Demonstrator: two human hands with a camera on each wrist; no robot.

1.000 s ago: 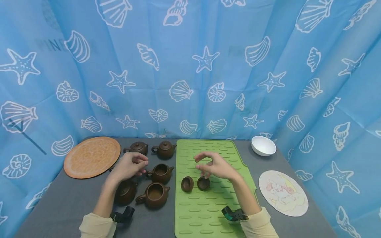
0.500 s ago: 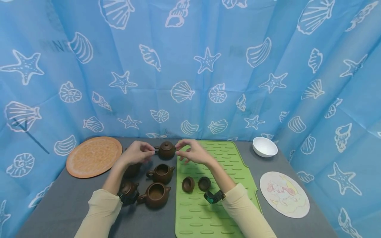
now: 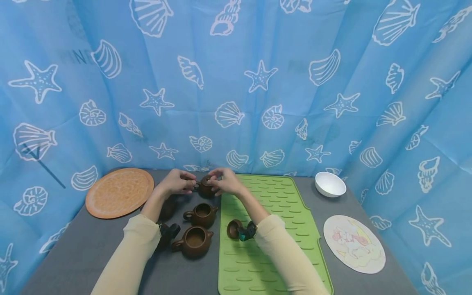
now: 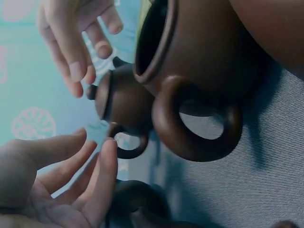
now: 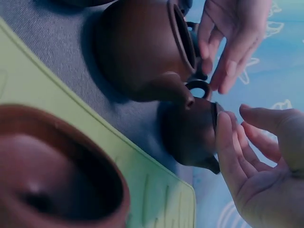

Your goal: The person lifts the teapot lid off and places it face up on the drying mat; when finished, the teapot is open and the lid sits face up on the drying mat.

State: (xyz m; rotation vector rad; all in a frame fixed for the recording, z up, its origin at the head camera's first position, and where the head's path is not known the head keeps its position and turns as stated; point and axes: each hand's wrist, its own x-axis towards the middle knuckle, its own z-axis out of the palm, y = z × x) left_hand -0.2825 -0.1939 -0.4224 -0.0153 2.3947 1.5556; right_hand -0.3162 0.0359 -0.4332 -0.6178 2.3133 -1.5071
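Observation:
A small brown teapot point(image 3: 205, 191) with its lid on stands at the back, between my two hands. My left hand point(image 3: 176, 183) is at its handle, thumb and forefinger apart; in the left wrist view a fingertip overlaps the handle point(image 4: 130, 153), though I cannot tell if it touches. Over the lid is my right hand point(image 3: 228, 182), fingers loosely bent around the knob point(image 4: 91, 92). In the left wrist view the knob shows just below those fingers, not pinched. Two lidless teapots, one point(image 3: 203, 214) behind the other point(image 3: 195, 241), stand nearer.
On the green mat point(image 3: 273, 246) lies an upturned brown lid point(image 3: 233, 229); a second is hidden by my right wrist. More dark teapots are partly covered by my left arm. An orange round board point(image 3: 119, 192) lies left; a white bowl point(image 3: 330, 184) and picture disc point(image 3: 354, 243) lie right.
Both hands have moved to the back teapot, the right one leftward from above the mat, first to the spout side, then over the lid. The teapot itself stays put.

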